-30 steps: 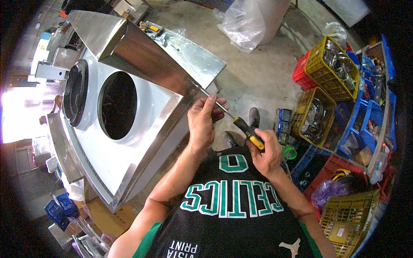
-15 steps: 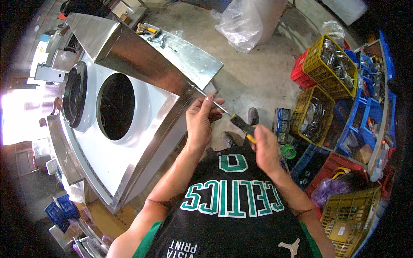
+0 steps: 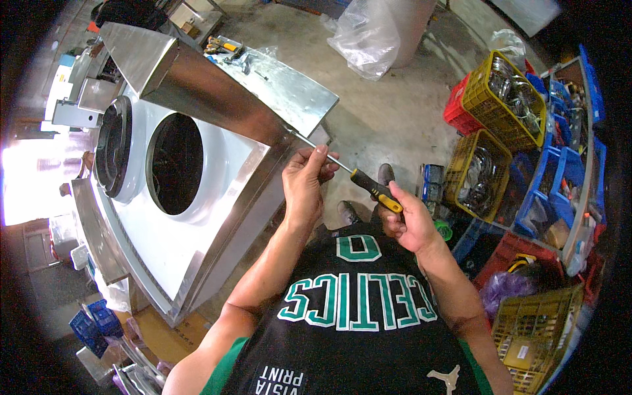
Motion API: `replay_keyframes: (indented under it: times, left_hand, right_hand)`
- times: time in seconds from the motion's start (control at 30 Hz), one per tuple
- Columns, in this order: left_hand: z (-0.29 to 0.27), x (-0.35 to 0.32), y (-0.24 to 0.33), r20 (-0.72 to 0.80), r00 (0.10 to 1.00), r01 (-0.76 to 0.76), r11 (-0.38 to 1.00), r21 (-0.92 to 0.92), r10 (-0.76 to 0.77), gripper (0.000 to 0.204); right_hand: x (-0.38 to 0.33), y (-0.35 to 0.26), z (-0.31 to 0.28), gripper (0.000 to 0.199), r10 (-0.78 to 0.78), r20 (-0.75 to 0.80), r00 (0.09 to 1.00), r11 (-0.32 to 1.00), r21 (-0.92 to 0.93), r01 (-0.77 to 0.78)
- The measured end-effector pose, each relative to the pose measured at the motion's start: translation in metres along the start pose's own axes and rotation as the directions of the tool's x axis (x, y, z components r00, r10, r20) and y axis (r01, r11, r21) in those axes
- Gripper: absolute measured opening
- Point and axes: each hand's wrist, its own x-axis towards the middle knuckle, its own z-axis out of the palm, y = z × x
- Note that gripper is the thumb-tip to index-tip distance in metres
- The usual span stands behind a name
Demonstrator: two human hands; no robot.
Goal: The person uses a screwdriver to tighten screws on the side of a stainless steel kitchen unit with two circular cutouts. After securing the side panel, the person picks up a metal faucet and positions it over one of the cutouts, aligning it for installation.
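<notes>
Now, in the head view, the person holds a screwdriver [image 3: 359,174] with both hands. The right hand [image 3: 406,220] is closed around the black and yellow handle, a little right of the middle of the picture. The left hand [image 3: 305,184] is just left of it, and its fingertips [image 3: 320,153] pinch the thin metal shaft, so this hand is closed on the shaft too. The shaft runs up and to the left, and its tip is at the corner of a big steel housing [image 3: 217,105]. I cannot tell if the tip touches a screw, it is too small to see.

The housing fills the left part of the view. It has a white front panel [image 3: 217,197] with two round openings [image 3: 174,164], one beside the other. On its flat top [image 3: 289,95], far from the person, lie some small tools [image 3: 227,49] and a piece of clear plastic.

On the right side stand many crates near each other: yellow crates [image 3: 503,89] with shiny metal parts inside, a red crate [image 3: 456,112] and blue bins [image 3: 559,178]. One more yellow crate [image 3: 536,326] is near, at the lower right. Far in the middle, a clear plastic bag [image 3: 375,33] stands on the concrete floor [image 3: 388,125]. Under the screwdriver one shoe [image 3: 385,174] of the person shows on the floor.
</notes>
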Motion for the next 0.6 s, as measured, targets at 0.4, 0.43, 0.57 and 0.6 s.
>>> replay_keyframes:
  times: [0.4, 0.43, 0.57, 0.6]
  left_hand:
    - [0.001, -0.004, 0.002, 0.092, 0.996, -0.013, 1.000, 0.007, 0.012, 0.033]
    - [0.001, -0.004, 0.003, 0.099, 0.995, 0.002, 1.000, 0.014, -0.004, 0.035]
    - [0.002, -0.002, 0.003, 0.094, 0.995, 0.020, 0.999, -0.026, -0.017, 0.035]
    - [0.001, -0.002, 0.003, 0.107, 0.994, 0.004, 0.999, -0.044, 0.000, 0.035]
  right_hand:
    - [-0.003, 0.013, 0.013, 0.046, -0.723, 0.222, 0.654, 0.244, -0.803, 0.543]
    - [-0.006, 0.011, 0.013, 0.048, -0.655, 0.136, 0.744, 0.420, -0.752, 0.508]
    - [-0.007, 0.011, 0.011, 0.057, -0.650, 0.153, 0.744, 0.397, -0.766, 0.505]
    - [-0.005, 0.011, 0.009, 0.057, -0.578, 0.101, 0.809, 0.575, -0.653, 0.493]
